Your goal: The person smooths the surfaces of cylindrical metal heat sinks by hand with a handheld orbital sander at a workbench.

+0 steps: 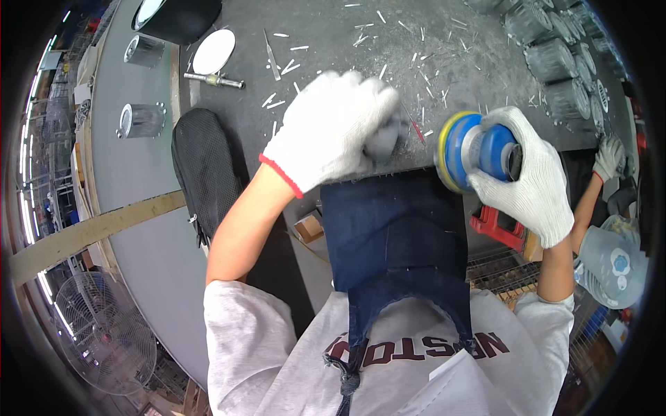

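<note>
My left hand, in a white knit glove with a red cuff, is closed on a grey metal piece at the near edge of the table. The fingers hide much of this piece, and its full shape does not show. My right hand, gloved in white too, grips a round power sander with a blue body and a yellow-rimmed pad. The sander is tipped on its side, its pad facing left toward the metal piece, with a gap between. A thin red stick-like thing lies between them.
White scraps litter the dark table. Clear-looking metal cylinders stack at right; two more stand left. A black case, white disc, brass-coloured tool and slim blade lie left. A co-worker's gloved hand shows right.
</note>
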A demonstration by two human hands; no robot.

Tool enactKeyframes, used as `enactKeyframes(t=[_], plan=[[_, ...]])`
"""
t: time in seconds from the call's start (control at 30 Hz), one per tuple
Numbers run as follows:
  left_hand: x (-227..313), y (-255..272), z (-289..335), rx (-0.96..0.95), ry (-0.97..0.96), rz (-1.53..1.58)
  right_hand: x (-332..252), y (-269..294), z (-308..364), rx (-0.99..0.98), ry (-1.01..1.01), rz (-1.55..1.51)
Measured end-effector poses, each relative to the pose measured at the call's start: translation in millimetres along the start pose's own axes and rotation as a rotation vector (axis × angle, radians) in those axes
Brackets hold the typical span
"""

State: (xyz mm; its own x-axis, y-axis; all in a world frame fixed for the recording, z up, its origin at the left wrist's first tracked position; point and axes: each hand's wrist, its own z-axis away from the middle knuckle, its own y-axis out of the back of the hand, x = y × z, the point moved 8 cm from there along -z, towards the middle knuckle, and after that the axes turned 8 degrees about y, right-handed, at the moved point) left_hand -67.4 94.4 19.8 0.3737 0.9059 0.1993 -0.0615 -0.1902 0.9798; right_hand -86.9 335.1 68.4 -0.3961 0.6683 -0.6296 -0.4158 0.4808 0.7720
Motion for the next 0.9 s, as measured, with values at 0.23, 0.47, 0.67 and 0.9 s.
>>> enactKeyframes(t=[0.23,0.47,0.67,0.9], plan=[[0.3,-23.2,2.2,-0.33,0.065,0.007,-28.8,-16.7,0.1,0.04,0.182,0.166],[-11.2,-36.1,-3.9,-0.422,0.089,0.055,-60.3,-41.0,-5.0,-0.08,0.275,0.37],[-8.6,-30.5,-4.6,-0.358,0.077,0.071,-56.7,-39.5,-19.7,-0.159,0.146,0.332],[-8.8,-32.1,-8.2,-0.56,0.142,0.031,-49.0,-36.0,-22.1,-0.071,0.185,0.281]])
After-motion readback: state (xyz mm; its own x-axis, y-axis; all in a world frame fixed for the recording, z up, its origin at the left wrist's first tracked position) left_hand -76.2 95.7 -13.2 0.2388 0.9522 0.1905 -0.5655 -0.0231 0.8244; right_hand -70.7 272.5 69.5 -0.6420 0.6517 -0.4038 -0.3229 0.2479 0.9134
